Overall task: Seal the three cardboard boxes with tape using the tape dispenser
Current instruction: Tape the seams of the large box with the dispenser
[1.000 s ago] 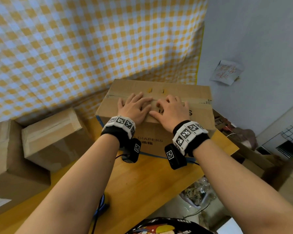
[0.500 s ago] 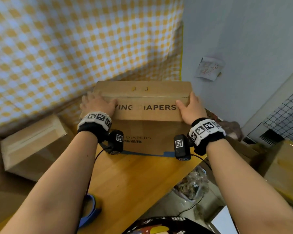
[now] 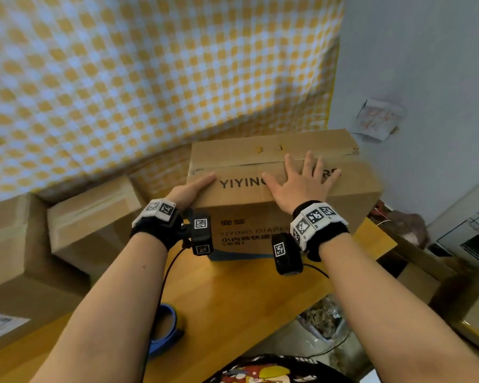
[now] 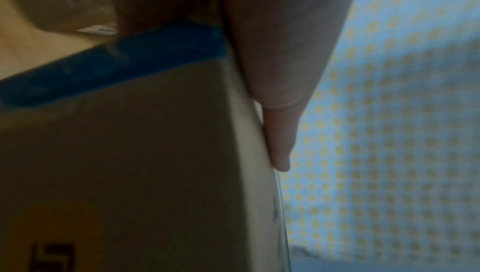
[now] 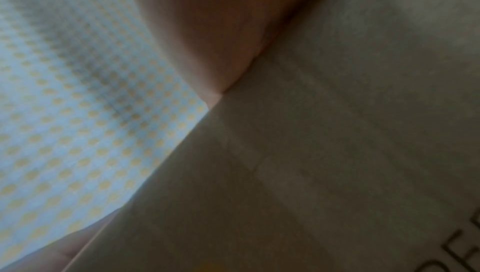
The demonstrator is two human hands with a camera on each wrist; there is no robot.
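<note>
Printed brown box (image 3: 277, 214) upright, seemingly taped shut.

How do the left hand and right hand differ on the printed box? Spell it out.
Place: the left hand sits at the box's left end; the right hand lies on its top, over the lettering.
Pose: the left hand's thumb lies on top with the fingers down the side; the right hand is flat, fingers spread.
Shared: both touch the same box and wear marker wristbands.
</note>
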